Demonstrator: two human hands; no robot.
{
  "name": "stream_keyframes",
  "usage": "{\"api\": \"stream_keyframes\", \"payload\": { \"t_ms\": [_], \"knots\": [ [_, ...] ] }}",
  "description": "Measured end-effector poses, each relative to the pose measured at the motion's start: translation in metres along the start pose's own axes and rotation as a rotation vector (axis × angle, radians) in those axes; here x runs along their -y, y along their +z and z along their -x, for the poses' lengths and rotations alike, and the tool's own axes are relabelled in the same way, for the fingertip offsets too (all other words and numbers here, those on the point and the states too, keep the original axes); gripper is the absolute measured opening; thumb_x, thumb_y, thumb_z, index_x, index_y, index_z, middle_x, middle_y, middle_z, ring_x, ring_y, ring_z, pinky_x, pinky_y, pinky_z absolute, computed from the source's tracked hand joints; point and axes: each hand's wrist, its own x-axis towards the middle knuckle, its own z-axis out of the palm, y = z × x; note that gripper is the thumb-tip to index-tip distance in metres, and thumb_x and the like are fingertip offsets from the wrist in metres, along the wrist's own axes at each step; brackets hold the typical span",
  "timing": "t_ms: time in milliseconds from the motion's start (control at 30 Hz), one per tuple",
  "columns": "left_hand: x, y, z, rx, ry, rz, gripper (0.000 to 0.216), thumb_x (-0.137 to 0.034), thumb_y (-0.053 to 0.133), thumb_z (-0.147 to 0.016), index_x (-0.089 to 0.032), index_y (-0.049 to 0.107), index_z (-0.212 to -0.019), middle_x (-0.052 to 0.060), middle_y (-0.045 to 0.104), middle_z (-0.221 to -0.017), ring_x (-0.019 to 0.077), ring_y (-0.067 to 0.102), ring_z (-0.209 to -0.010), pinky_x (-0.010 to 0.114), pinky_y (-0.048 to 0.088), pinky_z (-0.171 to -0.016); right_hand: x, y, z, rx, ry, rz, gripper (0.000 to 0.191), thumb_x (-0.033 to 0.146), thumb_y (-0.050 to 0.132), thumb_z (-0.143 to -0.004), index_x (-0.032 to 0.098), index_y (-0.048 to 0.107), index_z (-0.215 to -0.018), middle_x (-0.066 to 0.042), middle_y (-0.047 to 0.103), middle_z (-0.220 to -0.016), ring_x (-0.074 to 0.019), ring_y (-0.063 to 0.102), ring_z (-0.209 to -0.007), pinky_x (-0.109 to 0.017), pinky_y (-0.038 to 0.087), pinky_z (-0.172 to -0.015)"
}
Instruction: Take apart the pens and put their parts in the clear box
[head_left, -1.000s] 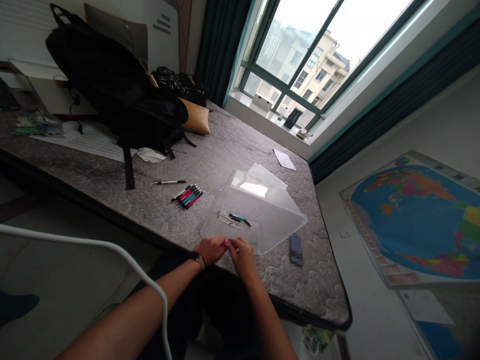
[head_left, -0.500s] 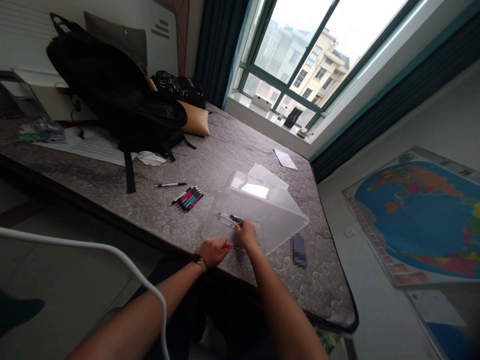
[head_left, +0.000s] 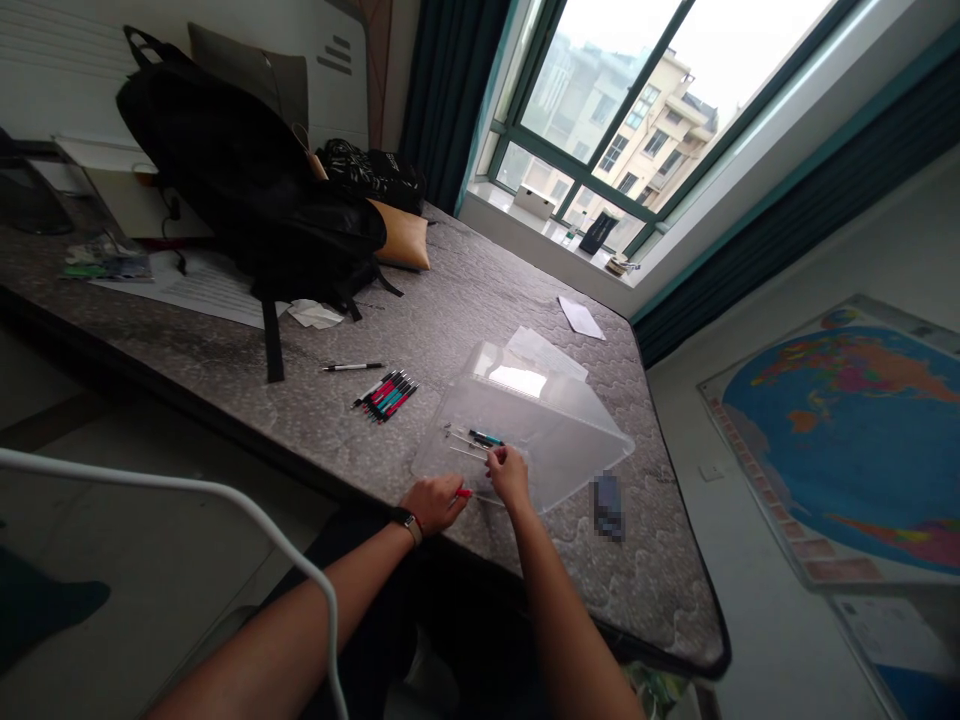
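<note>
My left hand (head_left: 437,505) is closed around a red pen barrel (head_left: 463,493), whose end pokes out past the fingers; the rest of it is covered by the hand. My right hand (head_left: 510,476) reaches over the clear plastic box (head_left: 555,425), thumb and fingers pinched together; whatever is between them is too small to make out. Just beyond those fingertips lie several thin pen refills (head_left: 468,452) and a dark teal pen part (head_left: 487,438). To the left, a row of black, red and teal pens (head_left: 388,395) lies on the mattress.
A single pen (head_left: 352,367) lies behind the row. A black backpack (head_left: 255,190) stands at the back left, its strap hanging forward. Papers (head_left: 547,352) lie behind the box, and a blurred-out dark object (head_left: 608,505) is to its right. A white cable (head_left: 225,500) crosses the lower left.
The whole view has shifted a little, so things sit slightly further right. My right hand has drawn back slightly from the refills; my left hand keeps its hold on the red pen barrel.
</note>
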Motion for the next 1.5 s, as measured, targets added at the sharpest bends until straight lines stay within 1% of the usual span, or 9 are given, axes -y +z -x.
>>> {"api": "stream_keyframes", "payload": {
  "t_ms": [133,233,300,533,700,933,1067,1333,1500],
  "knots": [
    [0.0,0.0,0.0,-0.009,0.015,-0.01,0.035,-0.042,0.032,-0.098,-0.019,0.058,-0.089,0.007,0.066,-0.082,0.0189,0.062,-0.07,0.029,0.037,-0.06,-0.018,-0.002,0.031,0.023,-0.026,-0.292,0.02,0.035,0.057,-0.082,0.018,0.067,-0.083,-0.002,0.071,-0.07,-0.0164,0.066,-0.056,-0.023,0.05,-0.05],
    [-0.001,0.0,0.0,-0.009,0.007,-0.024,0.035,-0.041,0.033,-0.098,-0.019,0.058,-0.088,0.007,0.066,-0.082,0.0193,0.062,-0.071,0.029,0.038,-0.06,-0.029,0.002,0.039,-0.064,0.124,-0.688,0.015,0.033,0.07,-0.068,0.018,0.066,-0.071,-0.001,0.066,-0.06,-0.0169,0.064,-0.054,-0.024,0.05,-0.051],
    [-0.002,-0.001,0.0,-0.005,-0.001,-0.032,0.035,-0.041,0.032,-0.098,-0.019,0.058,-0.088,0.007,0.066,-0.083,0.0194,0.062,-0.071,0.029,0.038,-0.061,-0.033,0.003,0.037,-0.1,0.223,-0.831,0.016,0.032,0.07,-0.065,0.018,0.064,-0.069,-0.001,0.066,-0.059,-0.0174,0.065,-0.056,-0.025,0.052,-0.054],
    [-0.003,-0.002,0.0,0.005,-0.018,-0.014,0.034,-0.042,0.034,-0.097,-0.02,0.059,-0.089,0.007,0.067,-0.084,0.0194,0.063,-0.072,0.029,0.038,-0.062,-0.022,-0.012,0.046,0.005,0.305,-1.083,0.016,0.022,0.065,-0.065,0.017,0.063,-0.08,-0.011,0.074,-0.086,-0.0253,0.072,-0.091,-0.034,0.058,-0.078],
    [-0.003,-0.002,0.0,0.003,-0.012,-0.002,0.033,-0.04,0.035,-0.096,-0.019,0.059,-0.089,0.008,0.067,-0.085,0.0202,0.063,-0.073,0.029,0.039,-0.062,-0.006,-0.022,0.065,0.117,0.268,-1.308,0.03,0.008,0.07,-0.057,0.017,0.064,-0.085,-0.01,0.073,-0.101,-0.0249,0.068,-0.105,-0.032,0.055,-0.087],
    [-0.001,-0.001,0.0,-0.004,-0.004,-0.011,0.032,-0.04,0.035,-0.097,-0.02,0.059,-0.09,0.007,0.067,-0.086,0.0201,0.064,-0.072,0.029,0.04,-0.061,0.015,0.001,0.083,0.022,0.079,-1.174,0.029,0.025,0.079,-0.066,0.018,0.061,-0.087,-0.012,0.074,-0.102,-0.0272,0.07,-0.101,-0.038,0.056,-0.085],
    [0.001,0.001,0.0,-0.007,0.0,-0.005,0.03,-0.038,0.036,-0.096,-0.019,0.058,-0.091,0.007,0.068,-0.087,0.0196,0.064,-0.073,0.029,0.041,-0.062,0.022,0.012,0.087,-0.094,-0.039,-1.027,0.024,0.028,0.074,-0.073,0.018,0.062,-0.091,-0.011,0.074,-0.102,-0.0274,0.07,-0.099,-0.042,0.056,-0.089],
    [0.007,0.01,0.0,-0.024,0.017,0.068,0.027,-0.033,0.037,-0.096,-0.019,0.06,-0.097,0.008,0.069,-0.088,0.0195,0.066,-0.077,0.029,0.046,-0.066,0.031,0.023,0.103,-0.274,-0.241,-0.616,0.014,0.023,0.056,-0.086,0.021,0.066,-0.095,-0.008,0.073,-0.108,-0.0219,0.069,-0.101,-0.038,0.053,-0.093],
    [0.007,0.01,0.001,-0.026,0.01,0.079,0.027,-0.033,0.038,-0.095,-0.019,0.06,-0.098,0.008,0.069,-0.089,0.0191,0.066,-0.077,0.028,0.047,-0.067,0.03,0.025,0.109,-0.238,-0.294,-0.586,0.017,0.025,0.053,-0.089,0.022,0.066,-0.1,-0.008,0.071,-0.114,-0.0216,0.067,-0.104,-0.037,0.052,-0.093]
  ]
}}
